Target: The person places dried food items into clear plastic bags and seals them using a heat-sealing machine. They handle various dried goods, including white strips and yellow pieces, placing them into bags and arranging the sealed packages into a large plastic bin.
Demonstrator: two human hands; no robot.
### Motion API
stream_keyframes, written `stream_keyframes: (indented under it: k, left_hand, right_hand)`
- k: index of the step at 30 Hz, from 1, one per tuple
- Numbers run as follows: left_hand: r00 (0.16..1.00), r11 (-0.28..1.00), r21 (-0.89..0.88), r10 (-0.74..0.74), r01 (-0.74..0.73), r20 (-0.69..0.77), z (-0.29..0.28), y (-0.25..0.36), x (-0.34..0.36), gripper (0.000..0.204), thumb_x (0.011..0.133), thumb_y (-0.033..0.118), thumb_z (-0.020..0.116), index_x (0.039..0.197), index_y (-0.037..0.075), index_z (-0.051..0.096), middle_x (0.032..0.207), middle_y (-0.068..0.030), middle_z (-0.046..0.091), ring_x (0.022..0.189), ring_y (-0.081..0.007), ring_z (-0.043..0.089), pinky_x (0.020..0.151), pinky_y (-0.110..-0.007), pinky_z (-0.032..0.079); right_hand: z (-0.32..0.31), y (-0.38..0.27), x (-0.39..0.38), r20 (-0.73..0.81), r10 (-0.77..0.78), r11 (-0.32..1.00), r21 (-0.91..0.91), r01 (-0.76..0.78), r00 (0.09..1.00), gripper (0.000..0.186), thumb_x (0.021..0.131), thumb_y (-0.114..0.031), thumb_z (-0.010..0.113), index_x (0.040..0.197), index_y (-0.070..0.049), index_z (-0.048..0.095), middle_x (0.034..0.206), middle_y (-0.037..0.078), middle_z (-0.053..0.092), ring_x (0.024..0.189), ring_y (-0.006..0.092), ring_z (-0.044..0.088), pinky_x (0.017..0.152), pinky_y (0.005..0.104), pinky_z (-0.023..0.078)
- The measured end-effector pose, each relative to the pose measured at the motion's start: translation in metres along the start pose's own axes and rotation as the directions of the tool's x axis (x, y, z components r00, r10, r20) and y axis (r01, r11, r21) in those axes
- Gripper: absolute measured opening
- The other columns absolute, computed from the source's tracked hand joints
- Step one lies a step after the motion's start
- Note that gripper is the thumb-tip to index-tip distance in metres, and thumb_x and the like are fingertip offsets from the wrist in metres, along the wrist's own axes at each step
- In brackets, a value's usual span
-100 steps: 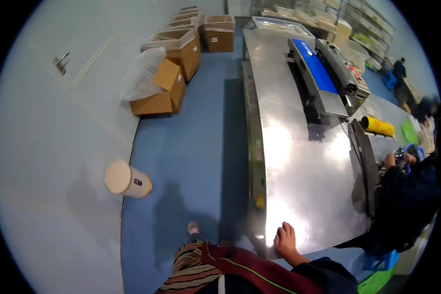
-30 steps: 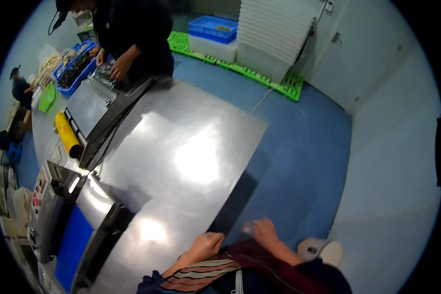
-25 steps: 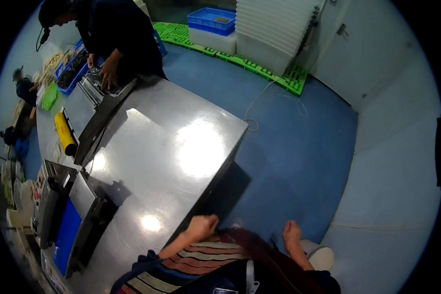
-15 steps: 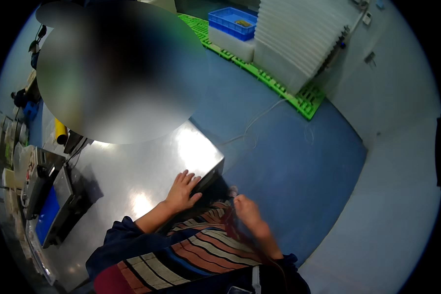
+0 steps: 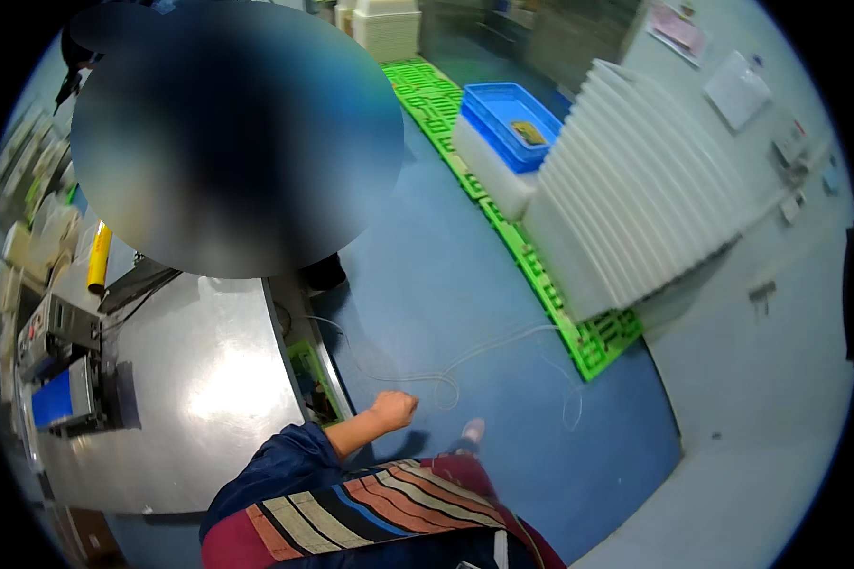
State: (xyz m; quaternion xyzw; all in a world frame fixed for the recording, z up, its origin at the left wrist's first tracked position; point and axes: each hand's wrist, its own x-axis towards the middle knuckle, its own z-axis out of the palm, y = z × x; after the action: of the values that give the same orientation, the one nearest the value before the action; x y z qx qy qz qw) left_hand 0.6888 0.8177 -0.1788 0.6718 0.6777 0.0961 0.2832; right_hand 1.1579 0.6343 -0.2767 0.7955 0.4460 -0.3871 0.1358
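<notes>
My left hand (image 5: 394,410) is curled into a loose fist, raised over the floor just beyond the steel table's edge. Nothing shows between its fingers, and it touches nothing. Behind the wrist lies the bare metal top of the steel table (image 5: 199,370). My right hand is out of the picture. Below my left forearm is my striped apron (image 5: 389,503), and one of my shoes (image 5: 473,430) shows on the floor.
White cables (image 5: 408,378) trail across the blue floor (image 5: 503,379). Green pallets (image 5: 522,256) carry stacked white trays (image 5: 636,209) and a blue crate (image 5: 510,123). Boxy devices (image 5: 66,394) stand on the table's left; a yellow cylinder (image 5: 99,256) is behind them. A blurred patch hides the upper left.
My left hand has come off the table and closed. My right hand has dropped out of view. My view has shifted, bringing the trays and pallets nearer and showing the table's open side.
</notes>
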Motion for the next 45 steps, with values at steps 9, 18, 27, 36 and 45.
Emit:
stream_keyframes:
  k: [9, 18, 27, 36, 45]
  left_hand:
    - [0.448, 0.43, -0.128, -0.874, 0.894, 0.19, 0.042, -0.106, -0.013, 0.032, 0.071, 0.026, 0.056, 0.089, 0.001, 0.064, 0.095, -0.0212, 0.061, 0.09, -0.0368, 0.059, 0.077, -0.043, 0.048]
    - [-0.294, -0.287, -0.482, -0.954, 0.828, 0.063, -0.008, -0.094, -0.05, 0.029, 0.073, 0.022, 0.06, 0.091, -0.001, 0.062, 0.089, -0.0238, 0.062, 0.088, -0.0377, 0.06, 0.073, -0.041, 0.049]
    - [0.525, 0.501, -0.459, -0.847, 0.733, -0.086, -0.269, -0.244, 0.378, 0.026, 0.075, 0.025, 0.048, 0.086, 0.009, 0.065, 0.089, -0.0175, 0.062, 0.086, -0.036, 0.059, 0.075, -0.045, 0.047]
    - [0.519, 0.631, -0.541, -0.772, 0.557, -0.367, -0.505, -0.417, 0.622, 0.029, 0.081, 0.028, 0.049, 0.097, 0.008, 0.063, 0.082, -0.0189, 0.063, 0.078, -0.0368, 0.06, 0.071, -0.047, 0.047]
    - [0.126, 0.259, -0.938, -0.964, 0.23, -0.235, -0.654, -0.581, 0.618, 0.04, 0.082, 0.032, 0.056, 0.112, 0.006, 0.054, 0.079, -0.0125, 0.062, 0.066, -0.0245, 0.061, 0.06, -0.035, 0.049]
  right_hand:
    - [-0.239, -0.235, 0.265, 0.032, -0.509, 0.774, -0.421, 0.473, 0.86, 0.031, 0.085, -0.022, 0.045, 0.092, 0.005, 0.058, 0.094, 0.029, 0.057, 0.088, 0.0404, 0.055, 0.073, 0.0446, 0.045]
    - [-0.453, -0.819, 0.348, -0.412, -0.867, 0.333, -0.064, 0.941, 0.279, 0.027, 0.086, -0.022, 0.046, 0.072, -0.001, 0.055, 0.06, 0.01, 0.052, 0.058, 0.0187, 0.05, 0.056, 0.0352, 0.041]
    - [-0.377, -0.861, 0.412, 0.469, -0.529, 0.471, -0.531, 0.705, 0.707, 0.029, 0.078, -0.025, 0.055, 0.091, 0.0, 0.062, 0.084, 0.026, 0.06, 0.08, 0.0378, 0.059, 0.072, 0.0431, 0.046]
    - [-0.332, -1.141, 0.486, 0.434, -0.534, 0.488, -0.542, 0.684, 0.725, 0.029, 0.077, -0.025, 0.054, 0.089, 0.0, 0.062, 0.083, 0.026, 0.06, 0.08, 0.0385, 0.059, 0.07, 0.0443, 0.047]
    - [-0.234, -1.724, 0.427, 0.368, -0.926, 0.0, -0.222, 0.975, 0.084, 0.024, 0.079, -0.021, 0.051, 0.073, 0.001, 0.057, 0.069, 0.022, 0.058, 0.068, 0.0347, 0.058, 0.06, 0.0427, 0.045]
